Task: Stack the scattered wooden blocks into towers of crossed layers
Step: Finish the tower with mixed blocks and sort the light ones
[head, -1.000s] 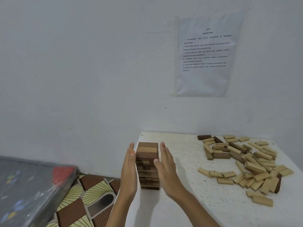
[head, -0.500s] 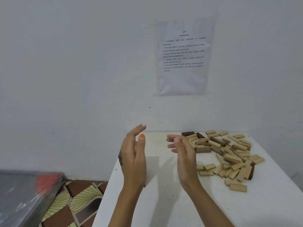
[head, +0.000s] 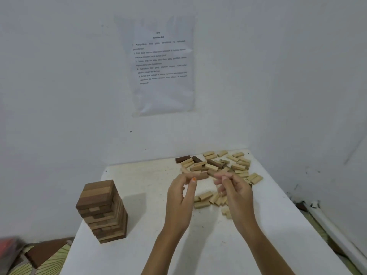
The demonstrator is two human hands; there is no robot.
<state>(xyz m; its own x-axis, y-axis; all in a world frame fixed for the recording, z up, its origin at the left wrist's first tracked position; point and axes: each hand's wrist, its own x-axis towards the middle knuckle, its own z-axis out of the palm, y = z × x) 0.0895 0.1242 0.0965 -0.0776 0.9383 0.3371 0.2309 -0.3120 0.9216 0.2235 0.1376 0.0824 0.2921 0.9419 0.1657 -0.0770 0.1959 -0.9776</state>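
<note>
A finished tower [head: 102,211] of crossed dark and light wooden layers stands near the white table's left edge. Several loose blocks [head: 220,165], mostly light with a few dark ones, lie scattered at the table's far right, and a smaller cluster [head: 206,199] lies closer in. My left hand [head: 180,197] and my right hand [head: 236,193] hover side by side over the near edge of the pile, right of the tower. Both have loosely curled fingers, with no block visibly held. A dark block [head: 200,176] lies on the table just behind my left fingertips.
The white table [head: 151,241] stands in a corner between white walls. A printed sheet [head: 160,64] hangs on the back wall. A patterned floor mat [head: 39,259] shows at the lower left, and a white pipe [head: 335,233] lies on the floor at the right.
Both hands let go of the tower's sides and moved right to the scattered blocks. The view swung right, so the tower now sits at the left.
</note>
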